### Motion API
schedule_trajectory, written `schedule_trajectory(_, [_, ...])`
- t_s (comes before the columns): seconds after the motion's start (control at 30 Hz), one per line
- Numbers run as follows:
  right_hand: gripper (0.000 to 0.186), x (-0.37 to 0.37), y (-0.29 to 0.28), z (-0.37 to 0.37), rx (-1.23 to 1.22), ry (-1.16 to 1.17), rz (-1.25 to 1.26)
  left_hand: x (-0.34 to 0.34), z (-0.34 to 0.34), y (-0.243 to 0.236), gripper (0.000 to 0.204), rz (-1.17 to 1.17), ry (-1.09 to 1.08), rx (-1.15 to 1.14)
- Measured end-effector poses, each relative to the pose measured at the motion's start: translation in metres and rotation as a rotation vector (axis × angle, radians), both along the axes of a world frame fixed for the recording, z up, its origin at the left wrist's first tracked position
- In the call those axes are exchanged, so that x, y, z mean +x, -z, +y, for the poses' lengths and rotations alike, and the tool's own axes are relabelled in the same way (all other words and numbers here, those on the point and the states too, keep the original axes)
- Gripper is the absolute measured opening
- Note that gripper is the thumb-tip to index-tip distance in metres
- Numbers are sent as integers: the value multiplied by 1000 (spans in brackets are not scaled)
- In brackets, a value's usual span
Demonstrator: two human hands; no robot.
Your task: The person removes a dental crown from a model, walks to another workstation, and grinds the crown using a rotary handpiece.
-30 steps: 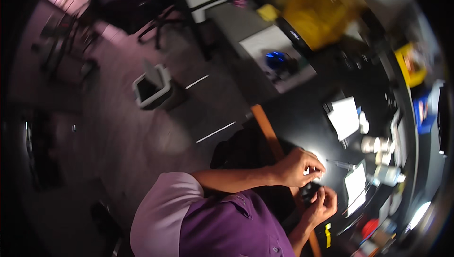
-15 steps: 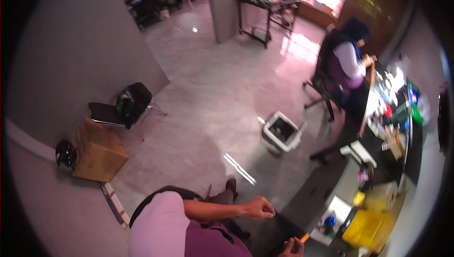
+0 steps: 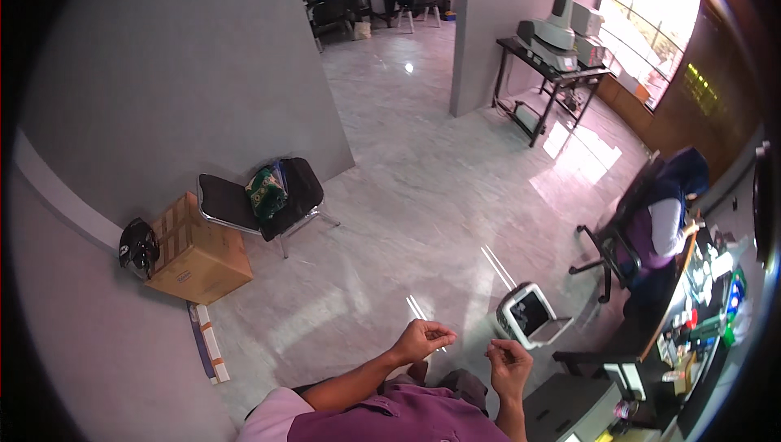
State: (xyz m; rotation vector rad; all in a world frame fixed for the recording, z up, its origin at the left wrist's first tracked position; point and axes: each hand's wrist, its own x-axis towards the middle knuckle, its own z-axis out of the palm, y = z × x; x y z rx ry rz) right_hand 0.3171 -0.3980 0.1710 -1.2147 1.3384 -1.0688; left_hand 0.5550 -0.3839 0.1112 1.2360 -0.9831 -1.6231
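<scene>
Both my hands are raised in front of my purple shirt, a short gap apart, above the floor. My left hand (image 3: 425, 340) has its fingers curled, with thumb and fingertips drawn together. My right hand (image 3: 510, 365) is bent up at the wrist, its fingertips pinched and turned towards the left hand. Whatever either pinch holds is too small to make out. Just beyond my right hand, a white bin (image 3: 506, 321) with a dark inside and a swung-open lid stands on the floor.
A grey drawer cabinet (image 3: 569, 409) and a cluttered desk lie to the right. A seated person (image 3: 663, 222) works there on a black office chair. At left are a folding chair (image 3: 224, 202), a cardboard box (image 3: 203, 267) and a black helmet (image 3: 138, 247). A machine table (image 3: 553, 74) stands farther back.
My view has turned left, away from the desk. My right hand has come up from beside the desk to face my left hand in front of my body.
</scene>
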Motion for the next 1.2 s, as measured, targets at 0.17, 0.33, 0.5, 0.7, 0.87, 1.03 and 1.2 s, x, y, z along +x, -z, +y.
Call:
schedule_trajectory(0.17, [5,38,20,-108,-106,-164,101,26,-84,-22,19,13,-30,10])
schedule_trajectory(0.33, [6,78,22,-235,-102,-301,113,53,-196,-10,18,-55,-51,-38])
schedule_trajectory(0.5, [5,137,-8,-389,-271,-486,192,99,-333,-34,18,-140,-97,-54])
schedule_trajectory(0.7, [5,248,-37,-562,-416,-733,161,193,-472,-62,19,-271,-255,-225])
schedule_trajectory(0.87, [4,352,-35,-675,-396,-849,234,286,-571,-47,21,-137,-357,-125])
schedule_trajectory(1.03, [7,457,-34,-758,-323,-700,282,394,-673,-44,20,-41,-286,-69])
schedule_trajectory(1.2, [7,540,-44,-856,-287,-594,228,489,-791,-43,18,31,-172,20])
